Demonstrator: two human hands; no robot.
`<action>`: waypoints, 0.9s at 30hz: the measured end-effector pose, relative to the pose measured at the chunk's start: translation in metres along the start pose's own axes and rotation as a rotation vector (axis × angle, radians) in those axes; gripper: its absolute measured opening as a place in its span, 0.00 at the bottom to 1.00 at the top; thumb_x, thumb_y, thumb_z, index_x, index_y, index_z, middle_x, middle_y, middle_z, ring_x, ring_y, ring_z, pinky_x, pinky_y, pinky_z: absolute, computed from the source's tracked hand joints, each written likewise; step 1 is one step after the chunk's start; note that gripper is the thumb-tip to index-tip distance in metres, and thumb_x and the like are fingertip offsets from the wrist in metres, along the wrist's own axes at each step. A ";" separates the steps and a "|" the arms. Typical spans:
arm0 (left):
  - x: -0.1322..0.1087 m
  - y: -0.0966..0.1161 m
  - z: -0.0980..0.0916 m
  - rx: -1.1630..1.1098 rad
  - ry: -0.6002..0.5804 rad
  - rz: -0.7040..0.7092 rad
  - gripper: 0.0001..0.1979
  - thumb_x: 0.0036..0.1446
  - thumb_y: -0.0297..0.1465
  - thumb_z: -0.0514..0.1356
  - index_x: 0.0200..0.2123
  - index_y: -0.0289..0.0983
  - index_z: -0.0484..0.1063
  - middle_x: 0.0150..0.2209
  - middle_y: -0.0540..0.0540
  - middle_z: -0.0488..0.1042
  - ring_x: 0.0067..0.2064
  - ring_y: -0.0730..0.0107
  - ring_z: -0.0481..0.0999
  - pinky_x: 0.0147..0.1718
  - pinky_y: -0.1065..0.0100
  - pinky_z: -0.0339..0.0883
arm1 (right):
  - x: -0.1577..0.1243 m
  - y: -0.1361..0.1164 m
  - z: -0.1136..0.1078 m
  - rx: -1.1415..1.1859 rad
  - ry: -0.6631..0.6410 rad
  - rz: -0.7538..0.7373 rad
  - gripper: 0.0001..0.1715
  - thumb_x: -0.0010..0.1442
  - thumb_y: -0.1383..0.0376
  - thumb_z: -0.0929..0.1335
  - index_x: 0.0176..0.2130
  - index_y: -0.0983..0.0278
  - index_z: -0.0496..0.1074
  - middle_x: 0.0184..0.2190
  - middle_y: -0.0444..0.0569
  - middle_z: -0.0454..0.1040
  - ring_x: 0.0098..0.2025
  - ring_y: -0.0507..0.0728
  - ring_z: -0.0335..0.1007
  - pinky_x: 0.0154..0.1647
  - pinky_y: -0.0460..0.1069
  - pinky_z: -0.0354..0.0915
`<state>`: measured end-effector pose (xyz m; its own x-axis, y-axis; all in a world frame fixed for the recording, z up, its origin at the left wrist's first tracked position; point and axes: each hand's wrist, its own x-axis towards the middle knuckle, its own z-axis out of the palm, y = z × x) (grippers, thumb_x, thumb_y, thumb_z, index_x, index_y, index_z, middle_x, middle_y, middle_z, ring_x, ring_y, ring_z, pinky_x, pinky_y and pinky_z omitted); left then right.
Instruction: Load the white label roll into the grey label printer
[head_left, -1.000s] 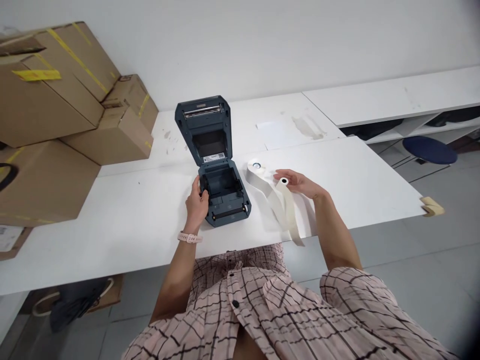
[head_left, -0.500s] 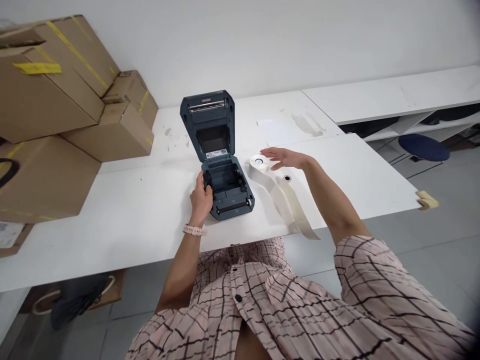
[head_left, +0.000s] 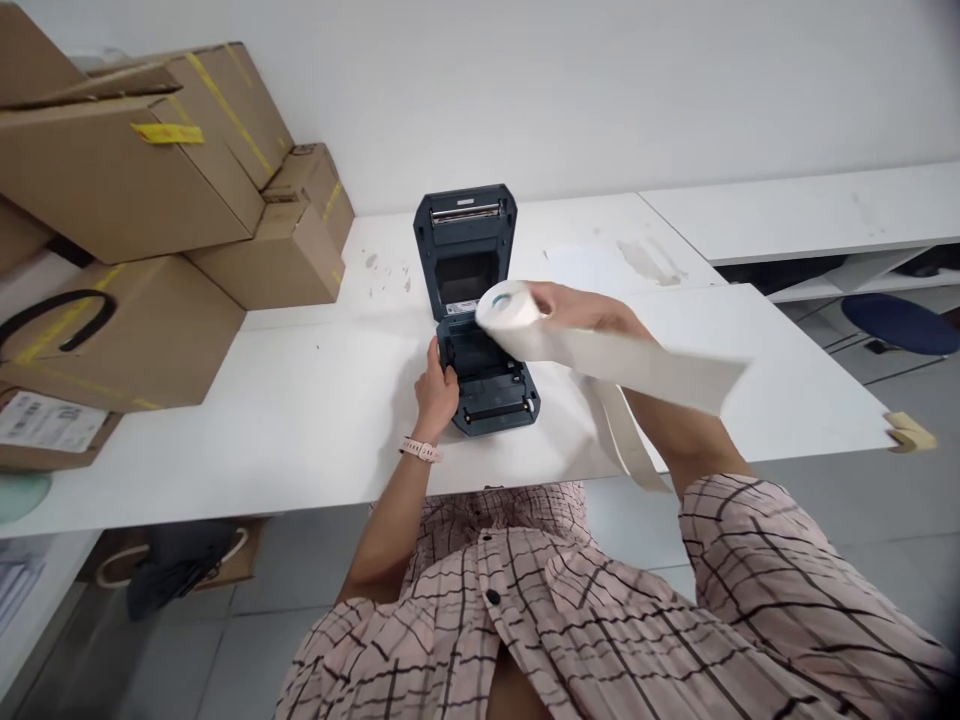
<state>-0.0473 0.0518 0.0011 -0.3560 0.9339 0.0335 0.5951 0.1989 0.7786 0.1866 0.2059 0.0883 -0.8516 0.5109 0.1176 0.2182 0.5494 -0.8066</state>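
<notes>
A dark label printer (head_left: 491, 390) stands on the white table with its lid raised and its bay exposed. My left hand (head_left: 437, 395) grips the printer's left side, thumb over the edge. In my right hand (head_left: 577, 303) is a white label roll (head_left: 504, 312), held above the right side of the printer's bay. The roll's loose end trails off to the right across my forearm, slightly blurred. Under that arm a second paper strip (head_left: 626, 440) hangs over the table's front edge; its small roll is hidden.
Cardboard boxes (head_left: 150, 175) are stacked on the left of the table (head_left: 315, 420). A black curved strap (head_left: 97, 310) lies on one of them. At the right are a blue stool (head_left: 900, 323) and a foam-padded table corner (head_left: 911, 430). A wall stands behind.
My right hand has taken hold of the label roll, lifted it off the table and brought it left to the printer. The left hand stays on the printer. The view has shifted slightly.
</notes>
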 end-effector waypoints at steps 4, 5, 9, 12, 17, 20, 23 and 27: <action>0.000 0.001 0.001 0.008 -0.003 -0.025 0.36 0.66 0.31 0.50 0.76 0.38 0.47 0.56 0.35 0.79 0.57 0.41 0.78 0.60 0.39 0.63 | 0.052 -0.026 0.034 -0.456 -0.263 0.099 0.41 0.40 0.52 0.81 0.52 0.60 0.77 0.48 0.54 0.79 0.47 0.68 0.75 0.48 0.60 0.70; -0.001 0.001 0.001 0.003 0.000 -0.025 0.36 0.66 0.31 0.50 0.76 0.38 0.47 0.58 0.36 0.78 0.57 0.41 0.78 0.61 0.39 0.63 | 0.061 -0.026 0.043 -0.574 -0.313 0.148 0.41 0.40 0.52 0.81 0.52 0.61 0.77 0.48 0.55 0.79 0.47 0.69 0.75 0.47 0.59 0.70; -0.001 0.001 0.001 0.002 -0.009 -0.021 0.36 0.67 0.31 0.49 0.76 0.37 0.46 0.59 0.35 0.78 0.58 0.42 0.78 0.61 0.39 0.63 | 0.080 -0.011 0.066 -0.752 -0.399 0.224 0.39 0.47 0.50 0.78 0.55 0.64 0.77 0.49 0.59 0.79 0.48 0.71 0.76 0.45 0.59 0.70; -0.001 -0.001 0.001 -0.008 -0.007 -0.020 0.36 0.67 0.31 0.50 0.76 0.39 0.47 0.57 0.35 0.78 0.57 0.42 0.78 0.60 0.41 0.64 | 0.070 -0.002 0.070 -0.744 -0.330 0.150 0.40 0.51 0.53 0.78 0.59 0.64 0.74 0.52 0.60 0.78 0.50 0.71 0.76 0.47 0.60 0.72; -0.003 -0.002 0.002 -0.050 0.019 -0.013 0.32 0.69 0.33 0.50 0.74 0.42 0.53 0.50 0.38 0.81 0.54 0.45 0.80 0.59 0.43 0.65 | -0.002 -0.016 0.097 -0.594 -0.026 -0.090 0.31 0.67 0.59 0.69 0.67 0.59 0.67 0.65 0.56 0.71 0.65 0.70 0.68 0.64 0.66 0.67; -0.002 -0.001 0.001 -0.074 0.021 -0.003 0.29 0.70 0.35 0.50 0.73 0.40 0.56 0.47 0.38 0.82 0.56 0.45 0.79 0.61 0.43 0.64 | -0.051 -0.028 0.131 -0.486 0.046 -0.092 0.27 0.72 0.57 0.65 0.67 0.55 0.68 0.67 0.51 0.70 0.71 0.68 0.63 0.69 0.68 0.64; -0.006 -0.002 0.002 -0.158 0.015 -0.015 0.28 0.71 0.39 0.51 0.71 0.42 0.59 0.58 0.38 0.78 0.65 0.45 0.72 0.66 0.45 0.61 | -0.075 -0.031 0.157 -0.434 0.147 -0.042 0.27 0.74 0.56 0.63 0.69 0.48 0.66 0.71 0.44 0.65 0.74 0.65 0.57 0.72 0.70 0.61; -0.030 -0.006 0.005 -0.412 -0.095 -0.050 0.35 0.69 0.47 0.55 0.74 0.49 0.50 0.77 0.45 0.50 0.77 0.53 0.52 0.71 0.53 0.56 | -0.076 -0.028 0.169 -0.399 0.190 -0.024 0.27 0.74 0.56 0.63 0.69 0.48 0.65 0.72 0.45 0.63 0.75 0.64 0.56 0.73 0.71 0.58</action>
<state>-0.0368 0.0238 -0.0079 -0.2975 0.9532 -0.0538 0.2341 0.1275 0.9638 0.1644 0.0402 0.0043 -0.7638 0.5871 0.2683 0.3981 0.7556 -0.5201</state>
